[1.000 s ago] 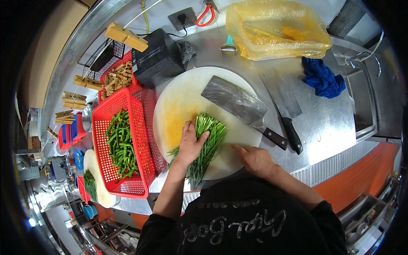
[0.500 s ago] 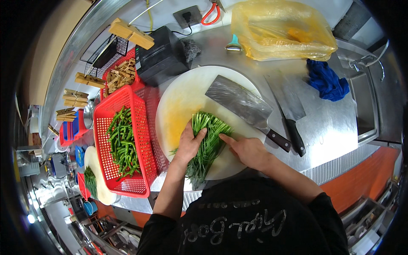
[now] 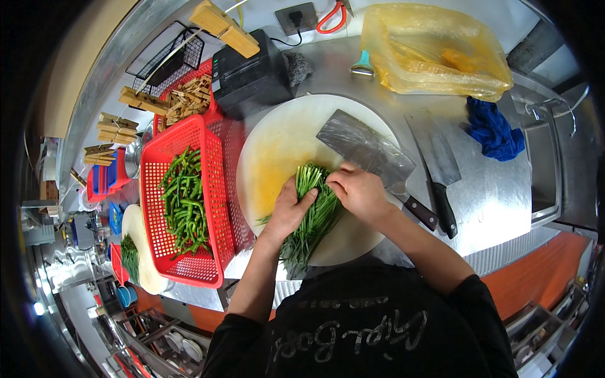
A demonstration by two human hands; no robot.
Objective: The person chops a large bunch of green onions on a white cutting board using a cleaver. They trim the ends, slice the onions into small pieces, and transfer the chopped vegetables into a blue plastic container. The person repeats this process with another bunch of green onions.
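Note:
A bunch of long green stalks (image 3: pixel 313 208) lies on a round white cutting board (image 3: pixel 283 145). My left hand (image 3: pixel 288 211) presses on the left side of the bunch. My right hand (image 3: pixel 360 191) rests on its right side, fingers curled over the stalks near their cut ends. Just beyond my right hand a wide cleaver (image 3: pixel 368 151) lies flat on the board, its dark handle pointing to the lower right. Neither hand touches the cleaver.
A red plastic basket (image 3: pixel 211 160) holding green beans (image 3: pixel 183 201) stands left of the board. A second knife (image 3: pixel 441 170), a blue cloth (image 3: pixel 495 132) and a yellow plastic bag (image 3: pixel 435 47) lie to the right. A black box (image 3: pixel 249 75) and wooden clothespins (image 3: pixel 183 104) sit behind.
My right hand has moved up from the board's near edge onto the green bunch. My left hand stays on the stalks, which are now gathered between both hands.

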